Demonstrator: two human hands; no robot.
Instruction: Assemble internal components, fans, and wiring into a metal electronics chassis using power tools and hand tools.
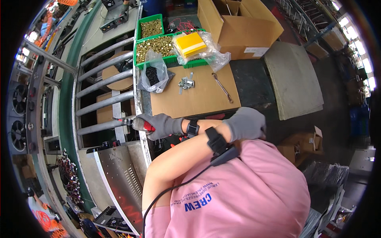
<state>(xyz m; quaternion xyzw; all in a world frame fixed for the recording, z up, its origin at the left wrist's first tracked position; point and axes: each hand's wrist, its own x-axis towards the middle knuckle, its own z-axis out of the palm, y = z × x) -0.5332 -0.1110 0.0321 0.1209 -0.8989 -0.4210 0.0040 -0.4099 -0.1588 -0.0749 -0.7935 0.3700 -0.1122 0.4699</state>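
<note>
With the forearms crossed, it's the right hand (164,126) out to the left, just off the near-left corner of the flat cardboard sheet (198,99), our landmark! Its gloved fingers are wrapped around a grey-and-red hand tool (139,124), closed on the body, with the narrow tip pointing left over the metal bars (105,84) beside the sheet; that grip probably keeps the nose free.

And the left hand (247,122)? Across the body, just off the sheet's near-right corner, by the right elbow, perhaps steadying that arm. Its fingers curl out of sight; whether they hold anything, I cannot tell.

On the sheet, small metal pieces (185,83) sit in a loose heap, probably so they're easy to pick up, and a wrench (222,88) slants alone to their right. A clear bag (152,63) of black bits stands at the far-left corner, its mouth upward, likely against spills. Beyond the far edge, green bins (170,60) corral brass fasteners (151,28), a yellow block (191,44) in plastic perched on top!
</note>
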